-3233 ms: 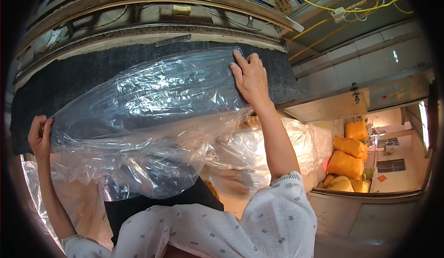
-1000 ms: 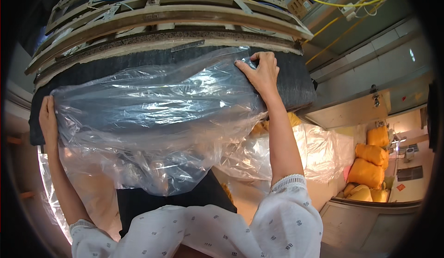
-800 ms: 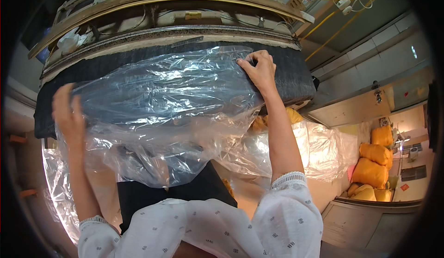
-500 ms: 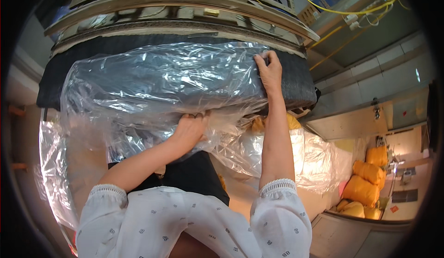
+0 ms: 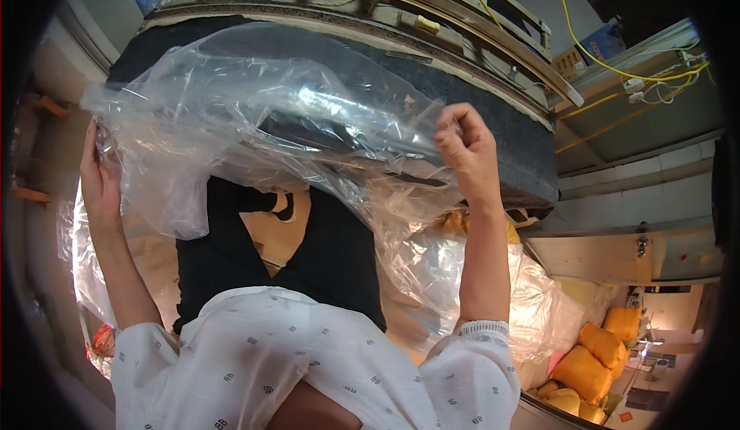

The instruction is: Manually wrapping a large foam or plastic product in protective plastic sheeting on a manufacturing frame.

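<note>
The raised, curled bare right hand (image 5: pixel 471 152) pinches clear, crinkled plastic sheeting (image 5: pixel 193 133); the upright bare left hand (image 5: pixel 101 179) meets its edge, grip unclear.

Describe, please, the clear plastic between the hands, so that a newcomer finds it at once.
Find the long dark surface crossing the upper half. Along its near side, crinkled clear plastic spans from the left hand to the right hand. Unlike the warm-lit film at lower right, toward the orange bundles, it billows over the dark surface.
</note>
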A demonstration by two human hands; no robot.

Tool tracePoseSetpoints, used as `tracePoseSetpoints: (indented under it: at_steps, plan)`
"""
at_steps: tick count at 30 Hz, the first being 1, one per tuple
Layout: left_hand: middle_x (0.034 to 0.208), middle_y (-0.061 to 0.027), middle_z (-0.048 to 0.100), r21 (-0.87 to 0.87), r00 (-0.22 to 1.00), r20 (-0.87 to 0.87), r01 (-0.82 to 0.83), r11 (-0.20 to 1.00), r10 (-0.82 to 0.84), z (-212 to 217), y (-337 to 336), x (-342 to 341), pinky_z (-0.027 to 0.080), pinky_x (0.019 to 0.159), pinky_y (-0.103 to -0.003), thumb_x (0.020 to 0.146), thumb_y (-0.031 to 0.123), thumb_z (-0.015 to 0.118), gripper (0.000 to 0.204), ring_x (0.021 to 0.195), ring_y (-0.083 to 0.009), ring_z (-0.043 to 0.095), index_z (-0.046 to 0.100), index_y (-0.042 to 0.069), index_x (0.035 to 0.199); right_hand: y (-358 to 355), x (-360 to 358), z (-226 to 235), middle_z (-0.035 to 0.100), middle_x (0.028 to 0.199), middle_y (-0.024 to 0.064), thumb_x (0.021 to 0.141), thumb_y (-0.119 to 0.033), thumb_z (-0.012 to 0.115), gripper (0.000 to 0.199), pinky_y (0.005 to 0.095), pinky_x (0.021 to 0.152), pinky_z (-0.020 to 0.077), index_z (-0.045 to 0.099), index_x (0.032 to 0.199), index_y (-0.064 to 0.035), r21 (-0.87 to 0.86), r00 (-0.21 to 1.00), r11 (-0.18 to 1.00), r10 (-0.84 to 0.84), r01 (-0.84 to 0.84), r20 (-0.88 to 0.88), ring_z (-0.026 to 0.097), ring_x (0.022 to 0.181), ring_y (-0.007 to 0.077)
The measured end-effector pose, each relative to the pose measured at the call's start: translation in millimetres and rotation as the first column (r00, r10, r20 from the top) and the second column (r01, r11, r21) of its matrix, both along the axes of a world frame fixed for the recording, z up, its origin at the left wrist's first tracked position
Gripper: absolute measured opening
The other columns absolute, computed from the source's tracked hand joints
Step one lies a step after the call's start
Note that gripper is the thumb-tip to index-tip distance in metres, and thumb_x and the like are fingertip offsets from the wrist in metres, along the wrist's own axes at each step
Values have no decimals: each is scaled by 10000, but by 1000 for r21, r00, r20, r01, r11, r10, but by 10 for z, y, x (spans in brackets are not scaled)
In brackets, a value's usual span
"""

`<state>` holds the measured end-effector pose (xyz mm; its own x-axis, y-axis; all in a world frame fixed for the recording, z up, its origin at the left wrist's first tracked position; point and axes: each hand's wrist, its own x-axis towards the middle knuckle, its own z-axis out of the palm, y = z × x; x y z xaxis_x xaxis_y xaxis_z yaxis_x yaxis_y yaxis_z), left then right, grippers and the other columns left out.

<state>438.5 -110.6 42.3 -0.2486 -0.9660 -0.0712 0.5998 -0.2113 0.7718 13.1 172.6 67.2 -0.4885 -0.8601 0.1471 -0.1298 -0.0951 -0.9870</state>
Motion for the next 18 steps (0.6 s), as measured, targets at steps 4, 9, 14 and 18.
tracePoseSetpoints:
  at_steps: [4, 9, 14, 18]
  plan:
    - [1220, -94, 528, -606, 612, 557, -163, 779, 561, 263, 444, -273, 369, 971, -330, 933, 151, 473, 311, 1128, -205, 500, 504, 40, 1221, 49, 415, 218, 545, 746, -37, 865, -136, 607, 99, 168, 608, 355, 598, 883, -39, 30, 983, 998, 65, -61, -173, 447, 674, 24]
    - [1194, -107, 537, -890, 680, 434, 423, 167, 591, 853, 1125, -1215, 328, 1000, -378, 840, 202, 590, 398, 1145, -248, 483, 526, 48, 1202, 118, 742, 469, 631, 811, 16, 884, -58, 551, 110, 191, 611, 420, 631, 943, -13, 6, 938, 999, 38, -39, -345, 533, 683, 63]
    - [1151, -111, 574, -632, 630, 750, 773, -62, 201, 1105, 1382, -1911, 289, 1023, -399, 777, 206, 685, 333, 1130, -242, 505, 613, 54, 1064, 147, 892, 473, 611, 761, 41, 833, -48, 622, 119, 186, 534, 396, 625, 950, -28, -68, 872, 998, -31, -2, -488, 505, 577, 73]
    - [772, -51, 629, -635, 648, 744, 762, 128, -164, 955, 1339, -2037, 449, 830, -333, 819, 144, 628, 151, 764, -170, 614, 634, 18, 901, 371, 792, 413, 563, 715, 43, 807, -59, 649, 151, 230, 526, 389, 622, 947, -9, 107, 913, 994, 41, 3, -407, 487, 569, 106]
